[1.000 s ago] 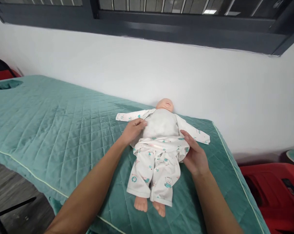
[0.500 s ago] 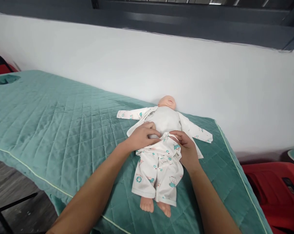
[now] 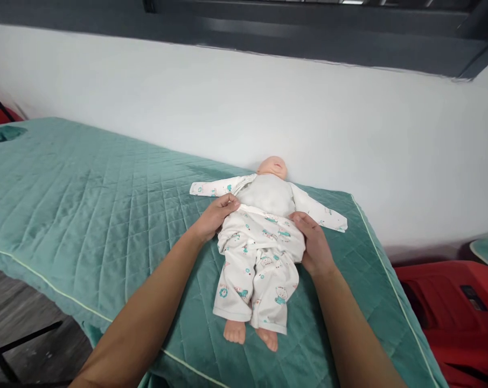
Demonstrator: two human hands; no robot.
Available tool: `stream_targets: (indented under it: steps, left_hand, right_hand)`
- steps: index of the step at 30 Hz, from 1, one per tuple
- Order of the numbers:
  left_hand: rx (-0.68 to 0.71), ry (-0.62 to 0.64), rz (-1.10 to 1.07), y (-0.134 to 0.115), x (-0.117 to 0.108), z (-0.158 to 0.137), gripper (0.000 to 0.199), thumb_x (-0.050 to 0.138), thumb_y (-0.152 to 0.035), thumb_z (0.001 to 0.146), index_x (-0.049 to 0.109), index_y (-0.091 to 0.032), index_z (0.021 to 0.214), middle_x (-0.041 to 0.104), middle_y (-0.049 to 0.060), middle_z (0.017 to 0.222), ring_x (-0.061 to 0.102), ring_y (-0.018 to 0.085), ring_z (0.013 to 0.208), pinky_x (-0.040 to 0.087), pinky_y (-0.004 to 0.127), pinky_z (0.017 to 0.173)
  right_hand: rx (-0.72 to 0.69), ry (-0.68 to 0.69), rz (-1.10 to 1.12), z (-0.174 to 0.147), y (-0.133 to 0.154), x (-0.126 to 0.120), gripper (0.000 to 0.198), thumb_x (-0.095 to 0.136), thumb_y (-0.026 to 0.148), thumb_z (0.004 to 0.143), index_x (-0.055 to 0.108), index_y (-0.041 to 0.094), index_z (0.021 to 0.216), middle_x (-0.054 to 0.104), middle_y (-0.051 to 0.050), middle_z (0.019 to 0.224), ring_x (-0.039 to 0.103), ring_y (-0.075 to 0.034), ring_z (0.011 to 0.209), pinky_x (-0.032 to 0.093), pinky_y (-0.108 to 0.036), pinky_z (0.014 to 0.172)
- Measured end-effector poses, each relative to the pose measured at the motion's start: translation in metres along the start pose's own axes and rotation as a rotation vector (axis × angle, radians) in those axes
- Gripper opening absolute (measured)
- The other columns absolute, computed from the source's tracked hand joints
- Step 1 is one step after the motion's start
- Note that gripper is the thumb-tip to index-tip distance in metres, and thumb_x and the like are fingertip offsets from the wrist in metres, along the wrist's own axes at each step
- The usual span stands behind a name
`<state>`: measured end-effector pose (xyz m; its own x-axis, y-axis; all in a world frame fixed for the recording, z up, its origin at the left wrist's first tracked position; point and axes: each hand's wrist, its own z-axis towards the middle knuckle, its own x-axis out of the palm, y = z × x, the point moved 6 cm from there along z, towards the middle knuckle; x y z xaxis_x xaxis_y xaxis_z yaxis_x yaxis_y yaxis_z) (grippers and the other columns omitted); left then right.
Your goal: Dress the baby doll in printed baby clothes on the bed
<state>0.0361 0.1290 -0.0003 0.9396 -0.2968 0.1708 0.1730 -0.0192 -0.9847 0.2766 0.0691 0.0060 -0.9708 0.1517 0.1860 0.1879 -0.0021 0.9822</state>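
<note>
A baby doll (image 3: 273,167) lies on its back on the green quilted cover, head toward the wall and bare feet toward me. It wears white printed pants (image 3: 254,264) and a matching white jacket (image 3: 322,211) that is open over its pale chest. My left hand (image 3: 217,214) pinches the pants' waistband at its left end. At the other end of the waistband, my right hand (image 3: 312,240) grips the fabric between thumb and fingers. The band is stretched across the doll's belly between both hands.
The green quilted cover (image 3: 106,215) drapes over a long bed against a white wall (image 3: 228,102). A red plastic chair or stool (image 3: 450,302) stands at the right. A face hole (image 3: 4,133) shows in the bed's far left end.
My hands have moved apart from the middle of the waistband to its two sides. The band, bunched up before, is now spread wide and pulled higher over the doll's belly.
</note>
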Motion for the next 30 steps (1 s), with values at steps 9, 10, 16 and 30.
stream_targets:
  steps: [9,10,16,30]
  left_hand:
    - [0.055,-0.025,0.166,0.004,-0.010,0.002,0.037,0.067,-0.052,0.080,0.054,-0.017,0.082,0.048,-0.005,0.068,0.039,0.008,0.060,0.030,0.020,0.057]
    - [0.057,0.014,0.206,0.003,-0.010,0.000,0.035,0.066,-0.050,0.081,0.056,-0.017,0.083,0.050,-0.005,0.069,0.041,0.009,0.060,0.031,0.021,0.057]
    - [0.072,0.308,0.370,-0.002,-0.005,-0.011,0.025,0.068,-0.032,0.075,0.057,-0.017,0.093,0.059,0.001,0.088,0.053,0.014,0.077,0.042,0.024,0.069]
    - [-0.060,-0.045,0.938,0.005,-0.008,0.021,0.008,0.055,-0.013,0.069,0.055,-0.017,0.076,0.066,0.005,0.079,0.054,0.016,0.071,0.039,0.026,0.066]
  right_hand:
    - [0.045,0.022,0.104,0.003,-0.003,-0.017,0.037,0.082,0.043,0.068,0.056,0.022,0.085,0.054,0.004,0.069,0.048,-0.012,0.059,0.038,-0.025,0.054]
    - [0.048,0.050,0.065,0.002,-0.003,-0.016,0.039,0.083,0.043,0.067,0.057,0.021,0.088,0.055,0.004,0.070,0.048,-0.011,0.059,0.038,-0.024,0.054]
    - [0.027,0.181,-0.263,0.000,0.000,-0.022,0.040,0.078,0.048,0.072,0.057,0.022,0.095,0.055,0.005,0.071,0.045,-0.010,0.059,0.034,-0.022,0.054]
    - [-0.128,-0.088,-0.785,0.019,-0.011,-0.034,0.013,0.059,0.032,0.071,0.052,0.025,0.080,0.059,0.002,0.072,0.053,-0.018,0.070,0.039,-0.028,0.063]
